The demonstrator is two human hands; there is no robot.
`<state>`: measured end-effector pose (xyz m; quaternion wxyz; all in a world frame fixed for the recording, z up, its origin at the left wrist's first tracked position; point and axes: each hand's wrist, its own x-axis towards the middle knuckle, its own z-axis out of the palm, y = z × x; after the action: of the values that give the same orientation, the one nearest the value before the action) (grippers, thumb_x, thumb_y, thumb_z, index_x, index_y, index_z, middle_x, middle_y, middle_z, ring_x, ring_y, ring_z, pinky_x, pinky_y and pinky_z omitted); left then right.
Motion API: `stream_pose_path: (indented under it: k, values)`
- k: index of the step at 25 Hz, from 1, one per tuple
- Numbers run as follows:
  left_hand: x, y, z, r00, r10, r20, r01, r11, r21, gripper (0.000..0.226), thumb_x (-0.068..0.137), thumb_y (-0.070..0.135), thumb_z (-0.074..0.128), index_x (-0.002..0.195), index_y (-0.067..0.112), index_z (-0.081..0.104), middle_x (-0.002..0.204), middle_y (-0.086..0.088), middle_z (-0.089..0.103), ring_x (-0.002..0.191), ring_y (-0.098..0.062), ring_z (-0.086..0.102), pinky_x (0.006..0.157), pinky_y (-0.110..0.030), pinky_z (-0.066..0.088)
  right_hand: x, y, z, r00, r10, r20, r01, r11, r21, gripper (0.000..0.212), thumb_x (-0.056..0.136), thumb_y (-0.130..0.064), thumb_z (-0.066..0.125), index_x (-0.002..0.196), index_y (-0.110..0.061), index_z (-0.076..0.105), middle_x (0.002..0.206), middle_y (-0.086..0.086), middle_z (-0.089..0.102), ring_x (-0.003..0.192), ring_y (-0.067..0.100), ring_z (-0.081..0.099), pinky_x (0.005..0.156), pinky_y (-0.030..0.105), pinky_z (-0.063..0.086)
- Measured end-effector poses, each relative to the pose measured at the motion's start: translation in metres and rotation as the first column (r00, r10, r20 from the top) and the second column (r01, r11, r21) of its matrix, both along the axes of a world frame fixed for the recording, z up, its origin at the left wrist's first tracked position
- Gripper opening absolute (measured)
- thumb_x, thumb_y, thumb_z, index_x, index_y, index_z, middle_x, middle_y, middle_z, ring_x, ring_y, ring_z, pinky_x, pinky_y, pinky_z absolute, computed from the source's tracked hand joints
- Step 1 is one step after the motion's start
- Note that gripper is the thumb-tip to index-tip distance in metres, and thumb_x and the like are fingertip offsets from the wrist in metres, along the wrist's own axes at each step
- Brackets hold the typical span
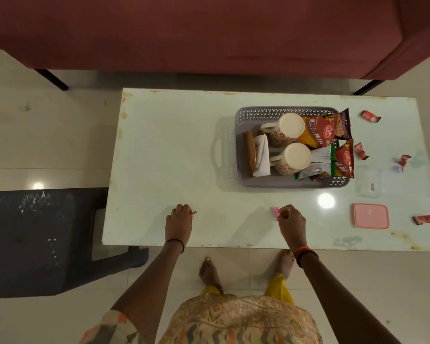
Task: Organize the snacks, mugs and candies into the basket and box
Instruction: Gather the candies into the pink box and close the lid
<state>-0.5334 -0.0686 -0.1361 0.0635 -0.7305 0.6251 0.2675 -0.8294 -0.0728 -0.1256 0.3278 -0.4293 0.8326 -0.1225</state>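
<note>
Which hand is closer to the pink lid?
Right. The right hand is a short way left of the pink lid; the left hand is much farther left, past the right hand.

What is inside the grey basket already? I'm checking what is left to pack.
The grey basket holds two mugs, snack packets, a wooden disc and white paper. Anything beneath them is hidden.

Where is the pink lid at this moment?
In the head view, the pink lid lies flat on the white table, near its front right corner, between the right hand and a red candy.
</note>
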Motion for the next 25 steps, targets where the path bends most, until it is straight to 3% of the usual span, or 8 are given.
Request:
stream_pose_path:
  k: [3,5,7,9,12,17,21,25]
  values:
    - [0.008,-0.008,0.003,0.998,0.047,-0.049,-0.045,0.998,0.037,0.023,0.097,0.018,0.038,0.111,0.006,0.051,0.112,-0.013,0.059,0.103,-0.031,0.056,0.086,-0.042,0.043,-0.002,0.001,0.002,0.995,-0.101,0.003,0.101,0.995,-0.017,0.021,0.085,0.007,0.046,0.094,0.003,0.065,0.1,0.019,0.069,0.096,0.034,0.062,0.077,0.027,0.043]
    - [0.009,-0.008,0.007,0.947,0.256,-0.196,-0.247,0.967,0.067,0.021,0.096,0.015,0.037,0.109,0.005,0.05,0.11,-0.016,0.062,0.098,-0.036,0.058,0.081,-0.042,0.045,-0.004,0.003,0.004,0.988,-0.154,0.013,0.154,0.988,-0.007,0.02,0.087,0.004,0.048,0.099,0.002,0.064,0.104,0.02,0.068,0.099,0.033,0.062,0.078,0.025,0.042]
    - [0.009,-0.007,0.013,0.857,0.418,-0.301,-0.398,0.909,0.126,0.015,0.095,0.014,0.038,0.104,0.006,0.047,0.103,-0.018,0.063,0.083,-0.033,0.057,0.069,-0.036,0.043,-0.004,0.004,0.004,0.988,-0.144,0.047,0.143,0.989,0.022,0.017,0.091,-0.01,0.056,0.104,-0.001,0.06,0.106,0.019,0.065,0.097,0.032,0.062,0.076,0.025,0.043]
    - [0.01,-0.008,0.015,0.821,0.475,-0.317,-0.45,0.88,0.152,0.011,0.095,0.018,0.038,0.094,0.008,0.042,0.091,-0.018,0.061,0.073,-0.031,0.053,0.064,-0.034,0.039,-0.002,0.001,0.002,0.993,-0.099,0.069,0.093,0.992,0.085,0.032,0.089,-0.025,0.064,0.109,-0.001,0.057,0.109,0.018,0.061,0.099,0.032,0.06,0.08,0.031,0.047]
    - [0.011,-0.006,0.016,0.817,0.495,-0.296,-0.471,0.869,0.151,0.014,0.094,0.021,0.037,0.089,0.009,0.039,0.08,-0.014,0.057,0.068,-0.031,0.05,0.061,-0.033,0.037,0.004,-0.007,-0.004,1.0,0.009,-0.002,-0.009,0.987,0.158,0.033,0.087,-0.019,0.064,0.113,0.001,0.057,0.114,0.02,0.058,0.108,0.035,0.057,0.092,0.042,0.05]
    - [-0.002,-0.002,0.017,0.834,0.492,-0.25,-0.47,0.871,0.145,0.015,0.092,0.021,0.038,0.089,0.007,0.041,0.074,-0.01,0.055,0.069,-0.032,0.052,0.062,-0.034,0.038,0.005,-0.014,-0.007,0.996,0.078,-0.034,-0.071,0.983,0.17,0.018,0.09,-0.011,0.057,0.103,0.002,0.058,0.109,0.02,0.062,0.106,0.037,0.057,0.084,0.039,0.05]
    - [-0.036,-0.003,0.025,0.858,0.446,-0.255,-0.427,0.895,0.127,0.013,0.094,0.018,0.036,0.085,0.008,0.037,0.067,-0.006,0.051,0.066,-0.031,0.049,0.06,-0.034,0.036,-0.015,-0.006,0.0,0.996,-0.043,0.076,0.027,0.979,0.204,0.018,0.082,-0.012,0.058,0.096,0.0,0.057,0.104,0.016,0.062,0.097,0.032,0.059,0.079,0.038,0.05]
    - [-0.087,-0.007,0.036,0.863,0.386,-0.327,-0.358,0.923,0.143,0.009,0.094,0.011,0.033,0.091,0.01,0.041,0.087,-0.009,0.054,0.077,-0.029,0.051,0.067,-0.033,0.038,-0.062,0.018,0.013,0.977,-0.168,0.133,0.136,0.966,0.221,0.01,0.079,-0.014,0.055,0.077,-0.005,0.051,0.084,0.013,0.061,0.075,0.025,0.052,0.064,0.034,0.043]
